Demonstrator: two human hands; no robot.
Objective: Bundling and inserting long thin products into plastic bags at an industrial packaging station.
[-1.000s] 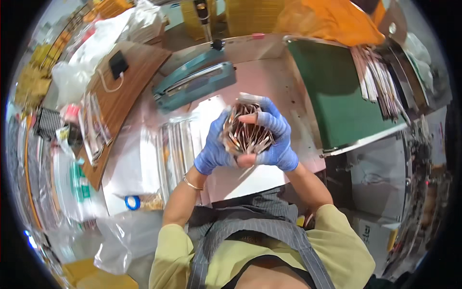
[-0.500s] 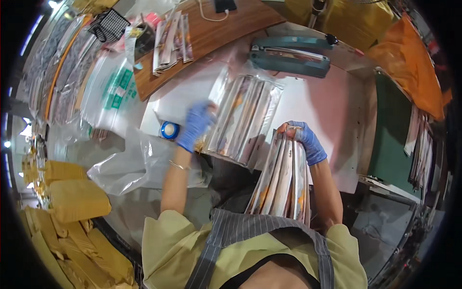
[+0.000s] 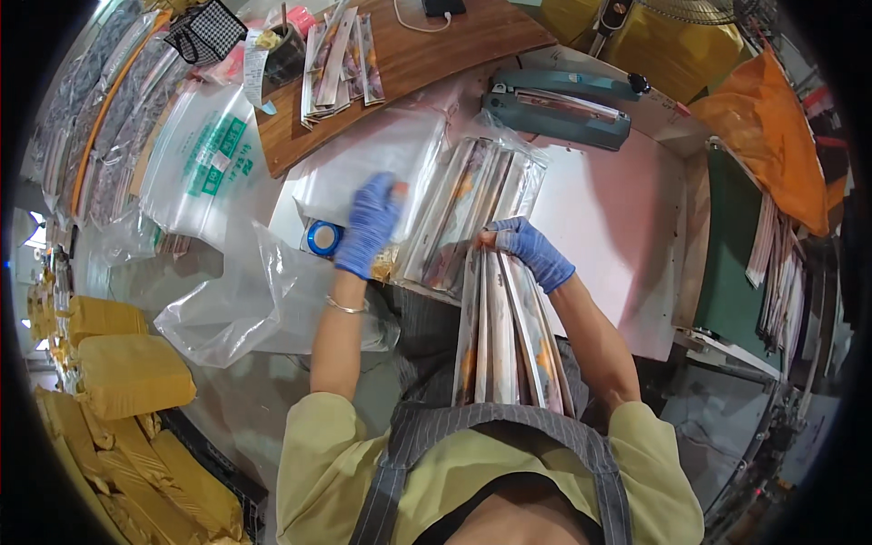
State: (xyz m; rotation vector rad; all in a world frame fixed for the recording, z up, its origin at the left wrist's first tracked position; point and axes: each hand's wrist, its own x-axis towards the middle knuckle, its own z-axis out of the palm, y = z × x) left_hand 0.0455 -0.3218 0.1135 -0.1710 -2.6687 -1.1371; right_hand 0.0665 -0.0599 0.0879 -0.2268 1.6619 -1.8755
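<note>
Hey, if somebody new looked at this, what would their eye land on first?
Probably the right hand, in a blue fingertip-less glove, gripping a bundle of printed strips that fans down toward the striped apron. Next, perhaps, the blurred left hand, gloved alike, beside a round blue item. The vivid orange sheet at upper right also stands out.

Tape roll [image 3: 322,238] left of packs [image 3: 466,209], sealer [image 3: 559,118] behind

A brown wooden board [image 3: 436,59] overhangs the pale table [image 3: 581,195], where a pinkish shadow falls; grey floor [image 3: 259,400] shows at lower left.
</note>
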